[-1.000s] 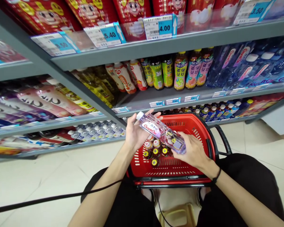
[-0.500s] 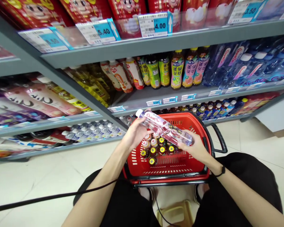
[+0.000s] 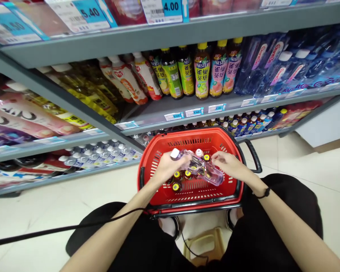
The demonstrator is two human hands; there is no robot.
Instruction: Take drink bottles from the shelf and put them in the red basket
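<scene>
My left hand [image 3: 172, 163] is closed around the neck end of a clear plastic water bottle [image 3: 208, 173] with a white cap. The bottle lies slantwise over the red shopping basket [image 3: 147, 166], its base toward the lower right. Beside the bottle, my right hand [image 3: 229, 165] is off it, with loosely bent fingers and nothing visible in them. Below the hands, several drink bottles with yellow caps [image 3: 176, 187] stand in the basket, along with a white-capped one [image 3: 198, 152]. The water bottle and my left hand hide part of this group.
The shelf ahead holds tea bottles [image 3: 201, 73], milk-drink bottles [image 3: 127, 83] and blue water bottles [image 3: 274, 71]. A grey shelf edge [image 3: 170, 34] runs above them. The basket's black handle [image 3: 253, 156] sticks out right. A black cable [image 3: 73, 227] crosses my left forearm. A beige stool [image 3: 204, 245] is below.
The water bottle has been lowered and turned slightly, closer into the basket. My right hand has let go of its base. The view has shifted, so the shelves appear higher and farther left.
</scene>
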